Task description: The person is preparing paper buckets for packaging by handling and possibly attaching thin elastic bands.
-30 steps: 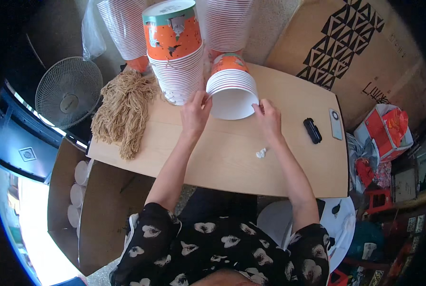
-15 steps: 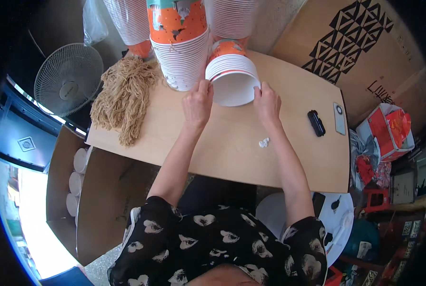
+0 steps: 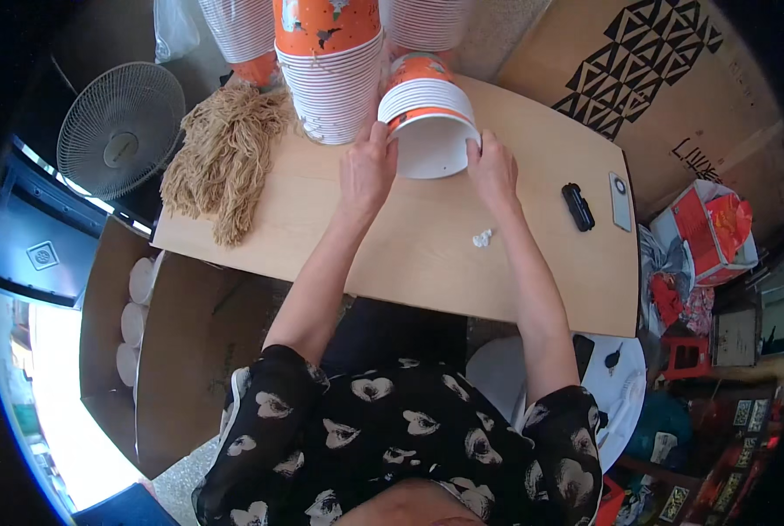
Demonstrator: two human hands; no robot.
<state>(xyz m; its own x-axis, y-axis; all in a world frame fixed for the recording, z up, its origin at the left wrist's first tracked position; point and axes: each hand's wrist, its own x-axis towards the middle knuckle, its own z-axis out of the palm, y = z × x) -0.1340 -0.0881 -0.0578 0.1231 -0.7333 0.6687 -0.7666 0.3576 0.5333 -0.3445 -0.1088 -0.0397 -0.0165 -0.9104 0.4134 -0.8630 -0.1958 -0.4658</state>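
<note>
both hands (image 3: 367, 171) (image 3: 493, 167) clamped on tipped cup stack (image 3: 429, 118); taller stack (image 3: 332, 66), straw bundle (image 3: 225, 158) beside, crumb (image 3: 482, 237) and remote (image 3: 578, 207) on tabletop (image 3: 409, 254).

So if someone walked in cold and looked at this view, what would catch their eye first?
Most striking are the tall stacks of orange and white paper tubs at the far edge of the wooden table. In front of them, the left hand and the right hand hold a shorter tub stack, tipped so its open white mouth faces the person. A heap of tan cord lies at the table's left end.
</note>
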